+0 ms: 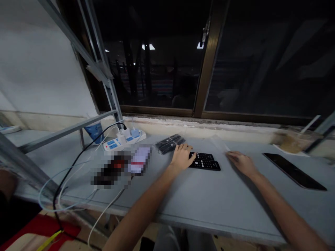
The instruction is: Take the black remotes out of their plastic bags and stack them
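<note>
Two black remote controls (209, 164) lie side by side on the grey table, buttons up. My left hand (182, 156) rests at their left end with fingers spread and the thumb over the edge of one remote. Just beyond its fingertips are more dark remotes (169, 143) in clear plastic wrapping. To the right, my right hand (242, 163) has its fingers pinched together at the end of a thin clear plastic sleeve (217, 143), which is blurred and hard to make out.
A white power strip (136, 138) with plugs and cables stands at the back left. Nearer lies a phone with a lit screen (140, 158), beside a pixelated area. A dark phone (294, 170) and a blurred cup (290, 143) are at right. A metal frame (65, 131) crosses the left side.
</note>
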Motion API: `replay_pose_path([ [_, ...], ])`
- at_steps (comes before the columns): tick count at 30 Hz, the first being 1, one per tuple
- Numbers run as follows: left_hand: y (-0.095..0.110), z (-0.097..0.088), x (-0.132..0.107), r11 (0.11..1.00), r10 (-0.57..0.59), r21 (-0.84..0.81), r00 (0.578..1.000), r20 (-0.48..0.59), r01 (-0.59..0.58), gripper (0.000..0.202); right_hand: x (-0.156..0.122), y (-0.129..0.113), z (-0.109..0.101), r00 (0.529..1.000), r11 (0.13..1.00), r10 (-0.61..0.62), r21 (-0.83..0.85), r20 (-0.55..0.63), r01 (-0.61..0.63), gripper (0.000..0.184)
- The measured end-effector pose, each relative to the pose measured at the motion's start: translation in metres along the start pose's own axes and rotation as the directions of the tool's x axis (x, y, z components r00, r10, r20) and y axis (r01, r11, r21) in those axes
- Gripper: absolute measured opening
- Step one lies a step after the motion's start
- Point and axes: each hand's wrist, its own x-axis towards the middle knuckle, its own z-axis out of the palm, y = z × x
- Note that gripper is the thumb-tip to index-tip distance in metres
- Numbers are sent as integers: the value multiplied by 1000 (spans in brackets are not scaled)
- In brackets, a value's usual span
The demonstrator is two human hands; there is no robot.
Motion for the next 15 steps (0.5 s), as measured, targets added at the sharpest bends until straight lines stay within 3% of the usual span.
replay_pose_path([
  [4,-10,2,4,998,-53,33,999,-13,53,26,-1,1,5,993,1000,5,-4,119,-5,32],
  [11,-35,1,11,950,-292,85,952,-90,300,25,1,-16,-10,997,999,52,9,-56,-51,33],
  [15,-45,2,11,912,-390,120,920,-49,393,34,1,-29,-18,991,991,69,124,-119,-54,33],
])
